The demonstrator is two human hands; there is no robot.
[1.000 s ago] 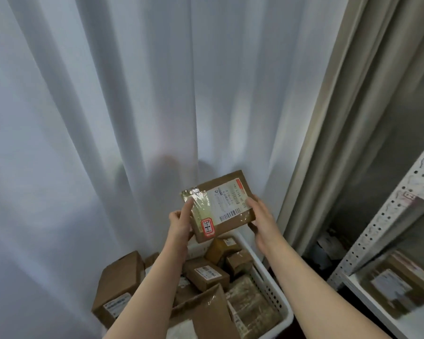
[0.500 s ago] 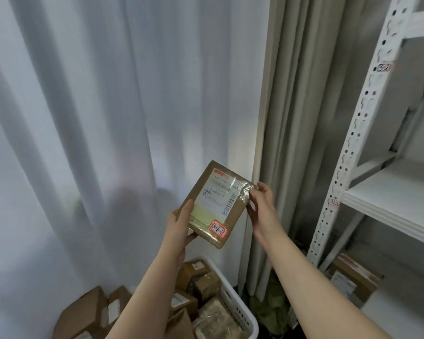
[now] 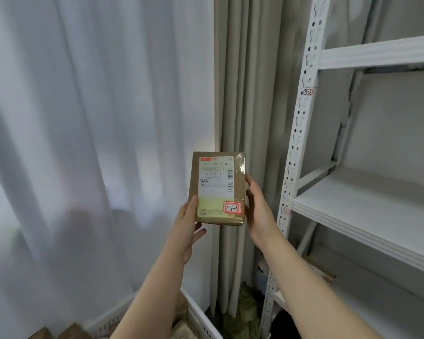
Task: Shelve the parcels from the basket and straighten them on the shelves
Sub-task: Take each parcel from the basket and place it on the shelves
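Note:
A small brown parcel (image 3: 217, 189) with a white shipping label and a red sticker marked 3-1-1 stands upright in front of me. My left hand (image 3: 185, 228) grips its lower left edge, thumb on the front. My right hand (image 3: 257, 211) holds its right edge with the fingers behind. The white basket (image 3: 201, 316) shows only its rim at the bottom, with brown parcels (image 3: 71, 333) partly visible inside. The white shelves (image 3: 367, 216) stand to the right of the parcel.
A white slotted upright (image 3: 296, 152) of the rack carries small red tags. White sheer curtain (image 3: 96, 143) fills the left, a beige curtain (image 3: 245, 94) hangs behind the parcel. A parcel (image 3: 318, 270) lies on the lowest shelf.
The parcel has been turned from tilted to upright and raised, with both hands still on it. My view has swung up and to the right, so more of the rack shows and the basket has dropped low.

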